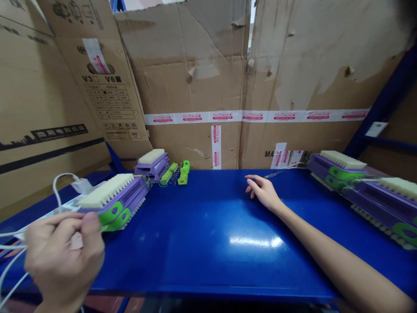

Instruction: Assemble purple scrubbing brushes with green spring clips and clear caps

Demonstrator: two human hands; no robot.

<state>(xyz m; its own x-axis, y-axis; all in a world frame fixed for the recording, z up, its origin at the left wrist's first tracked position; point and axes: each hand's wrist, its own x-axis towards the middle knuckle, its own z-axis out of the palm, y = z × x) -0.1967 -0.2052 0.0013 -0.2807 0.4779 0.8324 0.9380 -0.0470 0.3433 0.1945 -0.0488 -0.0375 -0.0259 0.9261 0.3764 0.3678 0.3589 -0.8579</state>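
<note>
My left hand [61,256] is at the near left edge of the blue table [211,234], fingers curled round the near end of a purple brush block [112,200] with cream bristles and green clips. A white cable [60,182] loops beside it. My right hand [263,191] lies far out on the table, fingers stretched forward and slightly spread, holding nothing. It points toward a thin clear strip [280,173] near the back edge.
A second purple brush block [153,163] and loose green clips [180,171] with small springs lie at the back left. A long row of purple brush blocks [361,187] runs along the right side. Cardboard walls [228,78] close the back and left.
</note>
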